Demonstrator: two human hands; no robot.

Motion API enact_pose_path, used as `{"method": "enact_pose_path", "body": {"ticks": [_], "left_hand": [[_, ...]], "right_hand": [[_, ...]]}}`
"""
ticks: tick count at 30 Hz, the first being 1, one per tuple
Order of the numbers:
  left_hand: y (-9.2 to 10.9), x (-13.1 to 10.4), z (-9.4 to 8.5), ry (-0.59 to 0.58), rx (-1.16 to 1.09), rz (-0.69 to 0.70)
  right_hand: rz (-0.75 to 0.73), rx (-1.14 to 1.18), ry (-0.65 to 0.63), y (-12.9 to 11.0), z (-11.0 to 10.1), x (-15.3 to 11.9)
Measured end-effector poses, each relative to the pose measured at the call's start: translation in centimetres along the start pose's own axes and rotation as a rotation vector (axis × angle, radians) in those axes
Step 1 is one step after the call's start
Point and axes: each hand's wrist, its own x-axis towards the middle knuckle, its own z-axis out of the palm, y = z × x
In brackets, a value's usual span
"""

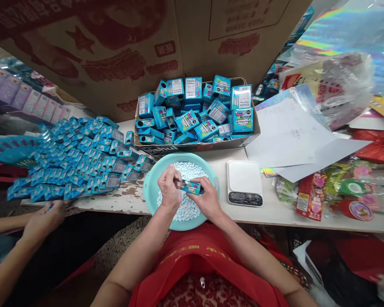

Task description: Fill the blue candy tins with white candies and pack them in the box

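Note:
Above a turquoise basin (149, 201), my right hand (208, 199) grips a small blue candy box (192, 187), printed "Caramelo Macizo", lying on its side. My left hand (170, 186) is closed beside the box's left end, its fingers curled together; what they hold, if anything, is hidden. Many small pale candies (186, 209) fill the basin's bottom beneath both hands. Just behind the basin, a low carton (192, 147) is heaped with similar blue boxes (206, 129).
To the right sit a white digital scale (244, 179), paper sheets (288, 132) and bagged sweets (355, 187). Rows of blue boxes (80, 157) cover the table's left side. At lower left are another person's hands (48, 217). A tall cardboard box (192, 47) stands behind.

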Motion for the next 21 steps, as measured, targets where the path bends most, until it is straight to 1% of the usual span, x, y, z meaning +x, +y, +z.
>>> {"method": "enact_pose_path", "body": {"ticks": [2, 4, 5, 7, 9, 10, 11, 13, 15, 16, 18, 19, 20, 21], "left_hand": [[0.1, 0.4, -0.5, 0.02, 0.019, 0.003], [-0.1, 0.7, -1.1, 0.001, 0.148, 0.002], [-0.3, 0.7, -1.4, -0.042, 0.266, 0.003], [-0.8, 0.7, -1.9, -0.192, 0.584, 0.03], [-1.4, 0.6, -2.3, -0.357, 0.884, 0.108], [-1.7, 0.6, -2.4, -0.416, 0.988, 0.161], [-2.0, 0.7, -2.6, -0.442, 1.059, 0.214], [-2.5, 1.0, -3.2, -0.41, 1.147, 0.285], [-3.0, 1.6, -4.2, -0.368, 1.267, 0.281], [-3.1, 1.9, -4.7, -0.373, 1.342, 0.258], [-3.2, 2.8, -5.3, -0.435, 1.448, 0.218], [-3.1, 3.4, -5.2, -0.459, 1.452, 0.229], [-2.8, 4.3, -4.8, -0.457, 1.422, 0.264], [-2.4, 5.4, -4.1, -0.427, 1.371, 0.319]], "right_hand": [[0.017, 0.027, 0.009, 0.2, -0.6, -0.2], [0.025, 0.05, 0.018, 0.3, -1.1, -0.4], [0.026, 0.057, 0.022, 0.3, -1.4, -0.5], [0.025, 0.058, 0.033, 0.3, -1.7, -0.6], [0.038, 0.044, 0.046, 0.3, -1.9, -0.5], [0.051, 0.034, 0.055, 0.3, -2.0, -0.4], [0.066, 0.026, 0.065, 0.3, -2.0, -0.4], [0.089, 0.019, 0.085, 0.3, -2.4, -0.4], [0.086, 0.041, 0.099, 0.2, -3.1, -0.7], [0.077, 0.063, 0.107, 0.1, -3.7, -0.9], [0.05, 0.095, 0.149, 0.2, -5.2, -1.4], [0.038, 0.095, 0.197, 0.5, -6.2, -1.7], [0.035, 0.082, 0.264, 0.9, -7.2, -1.9], [0.044, 0.058, 0.346, 1.5, -8.3, -2.0]]}}
